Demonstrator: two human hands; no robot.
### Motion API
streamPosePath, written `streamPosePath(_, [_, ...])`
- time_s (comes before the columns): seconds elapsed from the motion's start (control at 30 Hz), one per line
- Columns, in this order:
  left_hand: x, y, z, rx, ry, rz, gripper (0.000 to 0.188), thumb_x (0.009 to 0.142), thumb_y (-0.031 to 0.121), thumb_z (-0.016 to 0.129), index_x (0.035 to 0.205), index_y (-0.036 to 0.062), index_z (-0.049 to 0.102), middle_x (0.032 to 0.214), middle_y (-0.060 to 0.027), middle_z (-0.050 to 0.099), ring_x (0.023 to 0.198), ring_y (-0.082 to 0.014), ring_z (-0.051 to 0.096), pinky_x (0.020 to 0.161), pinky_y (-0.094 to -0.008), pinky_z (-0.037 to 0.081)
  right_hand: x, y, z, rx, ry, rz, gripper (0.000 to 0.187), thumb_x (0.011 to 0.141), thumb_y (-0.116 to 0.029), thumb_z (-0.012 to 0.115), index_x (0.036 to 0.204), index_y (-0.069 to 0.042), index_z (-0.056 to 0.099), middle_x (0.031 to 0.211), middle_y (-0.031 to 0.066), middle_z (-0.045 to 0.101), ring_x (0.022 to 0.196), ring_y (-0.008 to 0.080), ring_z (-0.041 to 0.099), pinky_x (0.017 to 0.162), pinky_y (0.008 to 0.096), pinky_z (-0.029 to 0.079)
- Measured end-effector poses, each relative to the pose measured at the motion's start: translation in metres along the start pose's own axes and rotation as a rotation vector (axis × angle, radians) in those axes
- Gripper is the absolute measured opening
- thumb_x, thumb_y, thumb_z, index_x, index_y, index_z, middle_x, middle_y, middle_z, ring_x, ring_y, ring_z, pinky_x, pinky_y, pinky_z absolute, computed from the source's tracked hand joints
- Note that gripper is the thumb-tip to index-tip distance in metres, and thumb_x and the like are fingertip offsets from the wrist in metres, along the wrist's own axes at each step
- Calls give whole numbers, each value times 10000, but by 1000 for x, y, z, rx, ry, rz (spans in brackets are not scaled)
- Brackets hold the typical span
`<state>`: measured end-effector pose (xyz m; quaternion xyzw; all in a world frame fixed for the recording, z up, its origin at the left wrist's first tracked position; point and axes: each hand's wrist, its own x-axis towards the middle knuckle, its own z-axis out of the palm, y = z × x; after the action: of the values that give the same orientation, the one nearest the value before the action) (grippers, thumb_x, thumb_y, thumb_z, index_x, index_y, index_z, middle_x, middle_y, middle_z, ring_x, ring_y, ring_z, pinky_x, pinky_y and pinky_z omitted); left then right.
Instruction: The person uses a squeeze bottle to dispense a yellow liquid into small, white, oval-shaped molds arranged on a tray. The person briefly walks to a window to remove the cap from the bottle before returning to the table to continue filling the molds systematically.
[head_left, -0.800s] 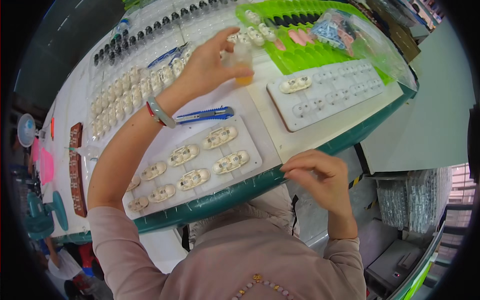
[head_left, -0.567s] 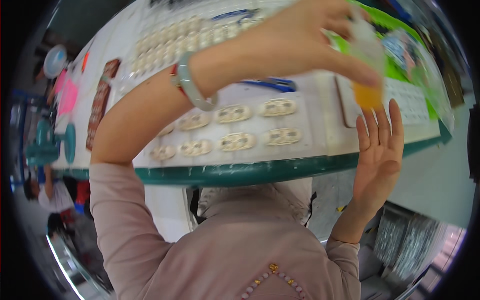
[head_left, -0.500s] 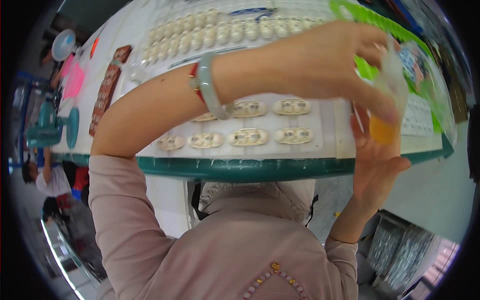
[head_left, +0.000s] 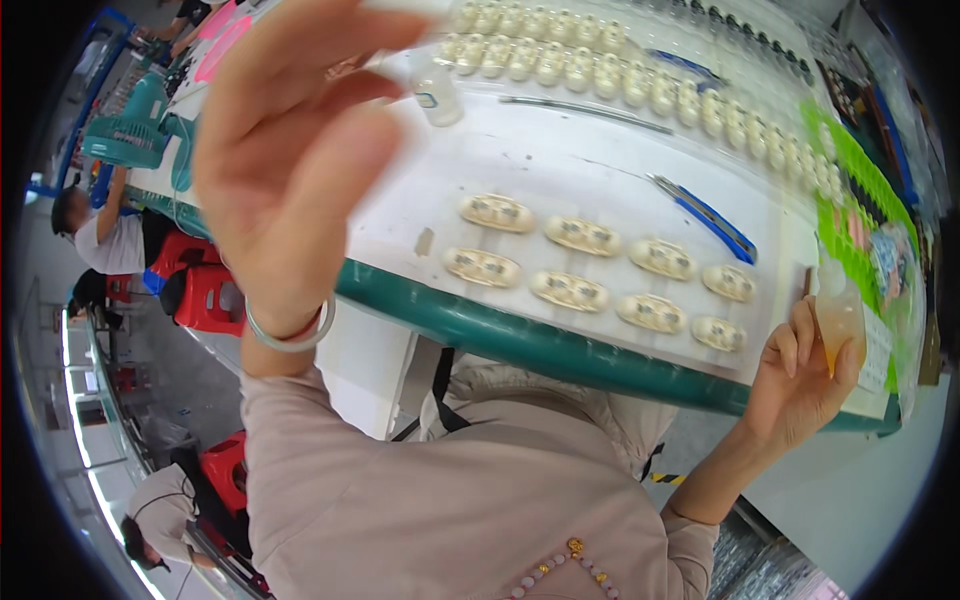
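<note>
My right hand [head_left: 800,375], at the right end of the workbench, is closed around a translucent squeeze bottle [head_left: 842,305] with orange liquid low in it. A thin brown stick-like thing [head_left: 808,281] shows by its fingers; what it belongs to I cannot tell. My left hand [head_left: 290,150], blurred and raised over the bench's left side, has its thumb and fingers apart with nothing seen between them. Nearest to it stands a small clear bottle [head_left: 437,97] with a label. Between my hands lie two rows of cream oval pieces [head_left: 583,237] with small grey parts set in them.
A blue utility knife [head_left: 712,221] lies behind the pieces, and a thin metal rod [head_left: 585,113] farther back. Rows of cream rounded parts [head_left: 606,75] fill the far side. Green trays [head_left: 862,185] stand right, a teal fan [head_left: 130,128] left. Co-workers [head_left: 115,235] sit at left.
My left hand has left the squeeze bottle and swung across to the left. My right hand now holds the bottle by itself. The view has turned toward the left.
</note>
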<state>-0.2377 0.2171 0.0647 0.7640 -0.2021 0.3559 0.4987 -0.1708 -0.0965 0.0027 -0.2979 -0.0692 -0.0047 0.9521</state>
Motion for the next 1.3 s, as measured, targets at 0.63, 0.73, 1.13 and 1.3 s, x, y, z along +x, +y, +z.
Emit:
streamPosePath(0.63, [-44,-122,-76,332,282,-126,244,811,-5,575,1047,-43,526,961,-105,597,785,-111,575,656,-203,465,-4,124,64,-1127,-247,-176,563,699,-395,650,991,56,482,921,179,519,758,214,547,552,254,448])
streamPosePath(0.73, [-45,-121,-73,385,204,-124,206,794,-42,579,996,-54,542,940,-111,592,771,-124,569,657,-199,458,-3,134,72,-1148,-292,-200,530,647,-345,722,941,46,518,883,161,550,806,219,540,697,295,465])
streamPosePath(1.13, [-44,-113,-74,536,49,-141,139,737,-57,615,867,-8,613,830,-80,614,673,-106,546,581,-190,422,9,141,78,-1350,-466,-229,347,783,-280,570,922,30,498,840,154,508,670,178,520,438,231,442])
streamPosePath(1.3, [-43,-112,-73,540,33,-146,125,734,-54,613,850,-10,613,822,-68,610,647,-96,540,570,-185,424,14,142,74,-1306,-484,-267,307,796,-251,560,911,23,480,856,160,493,577,148,510,302,191,376])
